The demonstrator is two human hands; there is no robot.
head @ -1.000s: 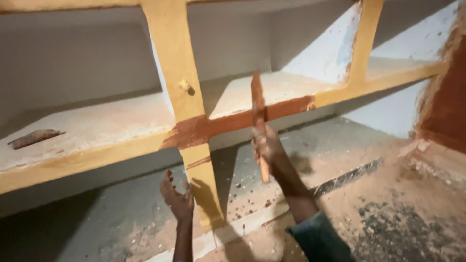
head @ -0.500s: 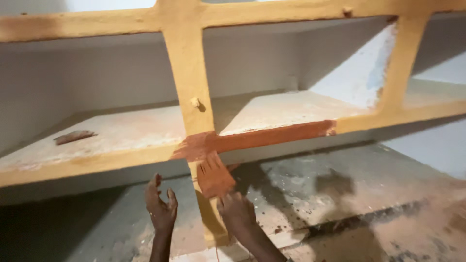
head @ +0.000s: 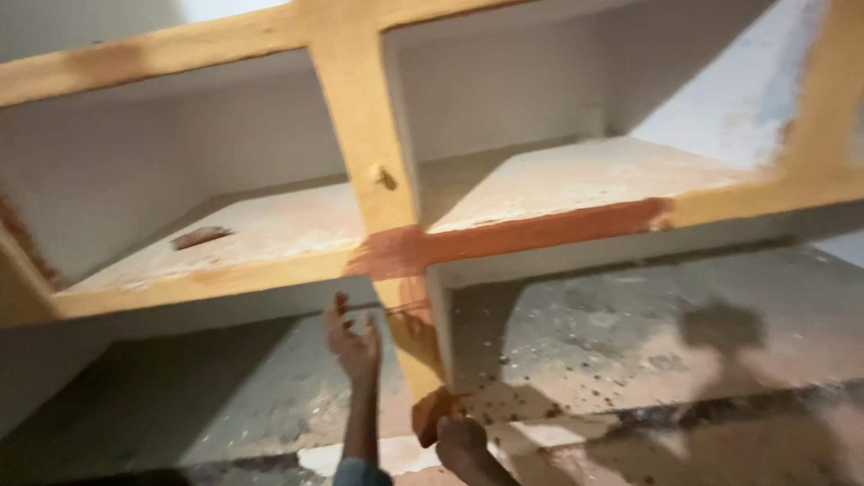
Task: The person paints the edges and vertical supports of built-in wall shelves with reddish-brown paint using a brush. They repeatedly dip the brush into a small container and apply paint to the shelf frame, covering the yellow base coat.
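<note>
My right hand point(head: 461, 443) is low in the view, closed on a paintbrush point(head: 430, 416) whose reddish-brown head touches the foot of the yellow upright post point(head: 360, 135). My left hand point(head: 354, 340) is raised beside the post's lower part with its fingers spread, holding nothing. A band of reddish-brown paint point(head: 504, 238) covers the front edge of the shelf where it meets the post and runs right. Streaks of the same colour run down the post below the joint.
The built-in shelving has yellow front edges point(head: 180, 56) and white insides. A small peg point(head: 380, 175) sticks out of the post. A dark flat piece point(head: 200, 237) lies on the left shelf. The speckled bottom shelf point(head: 630, 333) spreads to the right.
My right hand has carried the brush down from the shelf's front edge to the foot of the post. The left hand stays raised beside the post. The view has shifted so the shelves sit further right.
</note>
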